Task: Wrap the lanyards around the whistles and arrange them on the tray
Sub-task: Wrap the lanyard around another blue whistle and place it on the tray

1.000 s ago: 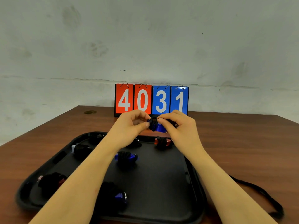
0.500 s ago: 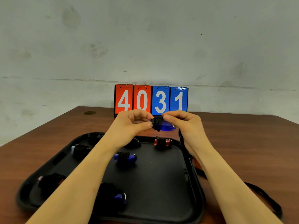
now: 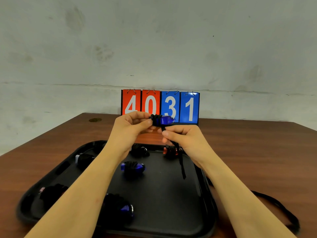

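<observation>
My left hand (image 3: 132,127) pinches a blue whistle (image 3: 165,120) by its left end, held in the air above the far edge of the black tray (image 3: 171,203). Black lanyard (image 3: 181,162) is wound round the whistle's left part. My right hand (image 3: 181,138), just below the whistle, grips the loose lanyard, which hangs down over the tray and trails off to the right across the table. Several wrapped whistles lie on the tray: a blue one (image 3: 133,167) in the middle, a red one (image 3: 171,151) at the far right, another blue one (image 3: 120,207) near the front.
A flip scoreboard (image 3: 160,107) reading 4031 stands at the table's far edge against the wall. The lanyard's free loop (image 3: 283,213) lies on the brown table right of the tray. More wrapped whistles (image 3: 51,193) sit along the tray's left side.
Both hands rose with the whistle. My right hand left the whistle, dropped below it and drew the lanyard downward; the whistle's blue body now shows.
</observation>
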